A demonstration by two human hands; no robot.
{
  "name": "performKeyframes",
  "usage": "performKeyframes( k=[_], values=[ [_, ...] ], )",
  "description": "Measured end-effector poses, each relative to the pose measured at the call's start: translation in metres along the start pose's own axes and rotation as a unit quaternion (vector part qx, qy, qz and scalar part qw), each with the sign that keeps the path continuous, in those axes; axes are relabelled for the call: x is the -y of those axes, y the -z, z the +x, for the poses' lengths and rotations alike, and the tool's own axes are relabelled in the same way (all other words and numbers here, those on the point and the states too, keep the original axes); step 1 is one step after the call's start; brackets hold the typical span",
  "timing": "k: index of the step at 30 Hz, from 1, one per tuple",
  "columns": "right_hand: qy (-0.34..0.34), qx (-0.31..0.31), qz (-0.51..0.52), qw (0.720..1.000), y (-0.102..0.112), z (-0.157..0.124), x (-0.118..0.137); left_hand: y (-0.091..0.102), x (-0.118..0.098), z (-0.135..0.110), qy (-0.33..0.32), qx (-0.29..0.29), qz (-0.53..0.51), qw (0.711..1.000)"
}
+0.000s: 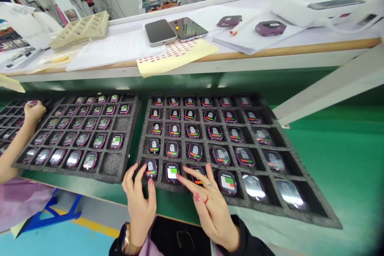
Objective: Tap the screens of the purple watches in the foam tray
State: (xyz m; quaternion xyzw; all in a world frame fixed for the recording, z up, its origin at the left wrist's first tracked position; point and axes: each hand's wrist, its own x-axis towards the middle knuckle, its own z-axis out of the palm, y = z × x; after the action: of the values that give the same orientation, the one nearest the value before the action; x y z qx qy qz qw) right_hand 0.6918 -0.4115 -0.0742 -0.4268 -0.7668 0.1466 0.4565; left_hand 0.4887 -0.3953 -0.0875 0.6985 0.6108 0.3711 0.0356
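Now both hands, left hand, right hand, fingertips on tray's front-row watches

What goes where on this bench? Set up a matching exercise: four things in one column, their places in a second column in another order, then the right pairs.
Things:
1. left hand
2. right hand
3. two phones
4. co-worker's hand

Places:
A. on the raised shelf, side by side
B. fingers over the near row's third device, right foam tray
C. far left, at another tray's edge
D. fingertips at the right foam tray's near-left corner device

Pairs: 1-D, 2-B, 3-A, 4-C
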Motion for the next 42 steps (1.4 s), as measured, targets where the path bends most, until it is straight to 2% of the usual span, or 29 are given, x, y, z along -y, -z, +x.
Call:
performKeyframes(
  k=[3,7,13,24,31,36,42],
  values=[
    [0.007,-0.007,-0.015,1.0,-0.002,-0.001,-0.001,-0.001,-0.007,0.007,0.02,0.01,-0.035,0.999],
    [-0.001,-0.003,-0.02,1.0,-0.003,-0.002,0.0,-0.005,-0.013,0.015,0.012,0.009,-0.046,0.999],
    [0.002,0.006,-0.019,1.0,-0.001,-0.003,0.0,-0.006,-0.011,0.017,0.01,0.006,-0.073,0.997],
    [0.009,-0.027,-0.027,0.999,-0.004,-0.002,-0.001,-0.006,-0.012,0.017,0.012,0.016,-0.058,0.998],
    [0.013,-0.041,-0.041,0.998,-0.004,-0.002,0.0,-0.007,-0.016,0.019,0.013,0.015,0.001,1.0],
    [0.013,-0.045,-0.042,0.998,-0.005,-0.002,-0.001,-0.008,-0.018,0.03,-0.006,-0.021,0.015,1.0],
    [0.014,-0.045,-0.039,0.998,-0.005,-0.004,-0.002,-0.016,-0.018,0.038,-0.021,0.023,0.093,0.995]
  ],
)
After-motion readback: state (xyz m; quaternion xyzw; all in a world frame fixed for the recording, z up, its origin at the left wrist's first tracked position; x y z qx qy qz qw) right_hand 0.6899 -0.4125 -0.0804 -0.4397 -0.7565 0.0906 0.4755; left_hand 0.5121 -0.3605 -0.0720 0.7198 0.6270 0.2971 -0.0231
